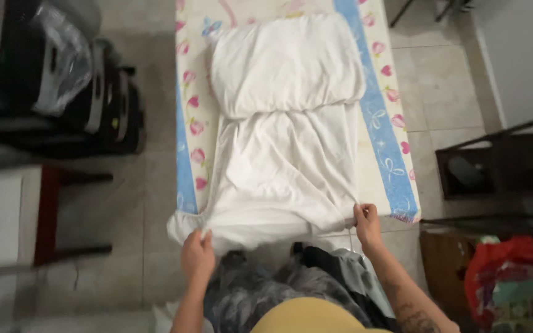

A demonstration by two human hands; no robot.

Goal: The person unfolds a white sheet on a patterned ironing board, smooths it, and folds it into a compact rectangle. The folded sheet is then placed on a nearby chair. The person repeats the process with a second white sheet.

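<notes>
A white cloth [282, 160] lies spread over a narrow table [385, 132] covered with a flower-patterned sheet with blue stripes. The cloth's far part is folded over into a thick bundle [285, 65]. My left hand [197, 254] grips the cloth's near left corner, which hangs off the table edge. My right hand [366, 223] pinches the near right corner at the table's front edge. Both corners are pulled taut toward me.
Black luggage and a clear plastic bag [63, 68] stand to the left. A red-framed stool [50, 216] is at the near left. A dark shelf [501, 166] and a red bag [507, 271] sit on the right. The floor is tiled.
</notes>
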